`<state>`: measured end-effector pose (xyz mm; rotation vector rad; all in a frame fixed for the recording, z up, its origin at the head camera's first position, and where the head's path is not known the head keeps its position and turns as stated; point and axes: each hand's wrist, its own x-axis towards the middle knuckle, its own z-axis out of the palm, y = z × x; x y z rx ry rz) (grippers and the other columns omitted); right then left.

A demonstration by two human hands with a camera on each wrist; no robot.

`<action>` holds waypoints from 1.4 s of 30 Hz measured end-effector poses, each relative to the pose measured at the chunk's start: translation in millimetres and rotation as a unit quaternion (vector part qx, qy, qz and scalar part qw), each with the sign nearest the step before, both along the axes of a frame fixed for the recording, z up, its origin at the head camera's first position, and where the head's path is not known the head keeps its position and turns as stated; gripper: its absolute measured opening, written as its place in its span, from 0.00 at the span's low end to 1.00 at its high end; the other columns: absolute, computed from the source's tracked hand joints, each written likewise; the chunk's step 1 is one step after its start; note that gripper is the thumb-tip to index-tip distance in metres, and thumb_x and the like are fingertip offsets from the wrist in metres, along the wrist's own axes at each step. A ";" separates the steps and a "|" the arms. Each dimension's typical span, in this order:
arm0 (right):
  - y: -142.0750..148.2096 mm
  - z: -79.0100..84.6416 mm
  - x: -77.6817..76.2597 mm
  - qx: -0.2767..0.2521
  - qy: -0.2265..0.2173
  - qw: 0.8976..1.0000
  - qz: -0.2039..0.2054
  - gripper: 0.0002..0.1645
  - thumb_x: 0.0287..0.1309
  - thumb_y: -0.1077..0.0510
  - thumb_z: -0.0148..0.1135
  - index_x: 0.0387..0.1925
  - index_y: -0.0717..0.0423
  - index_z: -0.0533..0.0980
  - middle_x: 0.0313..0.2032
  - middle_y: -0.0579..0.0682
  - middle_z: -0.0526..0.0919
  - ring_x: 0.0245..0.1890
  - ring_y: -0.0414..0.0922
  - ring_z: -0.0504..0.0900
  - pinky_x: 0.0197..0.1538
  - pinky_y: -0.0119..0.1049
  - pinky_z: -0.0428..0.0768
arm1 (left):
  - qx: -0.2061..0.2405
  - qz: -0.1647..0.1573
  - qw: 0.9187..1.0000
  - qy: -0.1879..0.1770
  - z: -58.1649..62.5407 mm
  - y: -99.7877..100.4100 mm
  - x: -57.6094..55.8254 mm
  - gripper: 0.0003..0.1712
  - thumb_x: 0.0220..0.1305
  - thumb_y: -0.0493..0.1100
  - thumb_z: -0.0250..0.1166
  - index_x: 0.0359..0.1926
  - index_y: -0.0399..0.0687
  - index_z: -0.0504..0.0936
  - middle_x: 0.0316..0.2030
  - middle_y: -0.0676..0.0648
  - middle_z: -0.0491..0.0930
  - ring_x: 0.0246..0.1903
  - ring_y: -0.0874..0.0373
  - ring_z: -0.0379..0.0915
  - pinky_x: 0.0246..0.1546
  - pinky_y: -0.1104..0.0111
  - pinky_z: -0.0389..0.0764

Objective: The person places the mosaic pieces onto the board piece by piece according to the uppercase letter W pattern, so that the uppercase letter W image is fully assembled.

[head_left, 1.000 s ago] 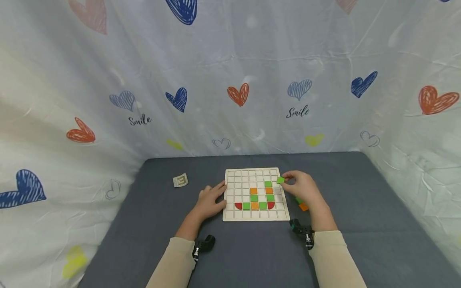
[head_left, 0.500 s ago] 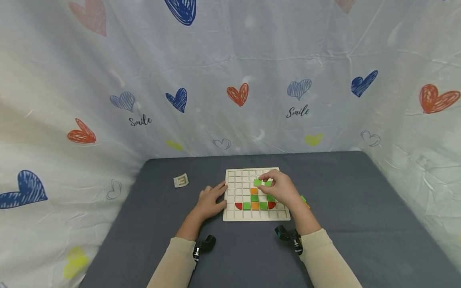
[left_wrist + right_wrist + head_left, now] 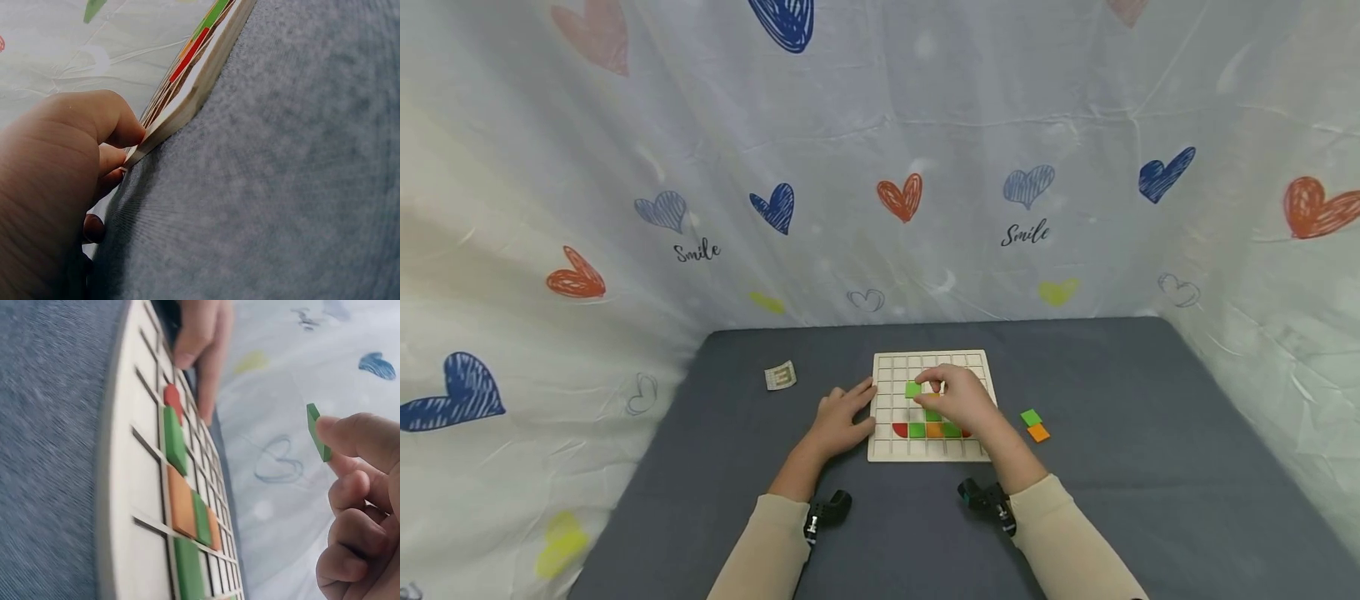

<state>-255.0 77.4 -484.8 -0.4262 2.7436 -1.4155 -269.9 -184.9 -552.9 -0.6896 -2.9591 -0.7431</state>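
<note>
A pale wooden grid board (image 3: 887, 451) lies on the dark grey table. My left hand (image 3: 841, 421) touches its left edge, thumb and fingers spread apart along the side. Over the board, my right hand (image 3: 958, 398) pinches a green square tile (image 3: 317, 433) between thumb and finger, held clear of the grid in the right wrist view. Several tiles sit in the grid's cells: a rounded red one (image 3: 899, 430) begins the lower row, followed by green and an orange tile (image 3: 934, 430). My right hand and forearm hide the board's right part.
Right of the board, a loose green tile (image 3: 1030, 417) and an orange tile (image 3: 1038, 433) lie on the table. A small printed paper piece (image 3: 780, 376) lies at the back left. Behind the table (image 3: 1097, 358) hangs a heart-patterned curtain (image 3: 820, 275).
My right hand has carried the green tile leftward from the board's right edge to over its middle. The loose tiles at right are now uncovered. My left hand has stayed at the board's edge.
</note>
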 end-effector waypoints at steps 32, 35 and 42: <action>-29.9 -36.3 -5.6 0.096 -0.056 0.994 0.025 0.13 0.59 0.55 0.74 0.45 0.54 0.88 0.24 0.45 0.85 0.15 0.40 0.71 0.29 0.36 0.73 | -0.009 -0.005 1.000 0.008 -3.6 2.2 0.8 0.35 0.70 0.51 0.56 0.76 0.51 0.69 0.77 0.52 0.62 0.39 0.56 0.60 0.44 0.56 0.61; -30.2 -35.1 -5.8 0.102 -0.042 0.994 0.015 0.12 0.60 0.55 0.73 0.44 0.54 0.87 0.26 0.43 0.86 0.16 0.40 0.72 0.29 0.37 0.73 | -0.013 -0.003 1.000 0.007 -3.4 1.3 0.0 0.35 0.70 0.52 0.56 0.77 0.52 0.69 0.77 0.52 0.61 0.38 0.57 0.60 0.44 0.57 0.61; -29.6 -35.3 -6.5 0.111 -0.031 0.993 0.004 0.06 0.62 0.54 0.71 0.39 0.49 0.88 0.26 0.41 0.84 0.13 0.40 0.68 0.23 0.36 0.68 | -0.019 0.000 1.000 0.004 -3.7 -1.8 -1.5 0.36 0.70 0.53 0.56 0.77 0.54 0.67 0.77 0.54 0.60 0.39 0.58 0.60 0.45 0.58 0.60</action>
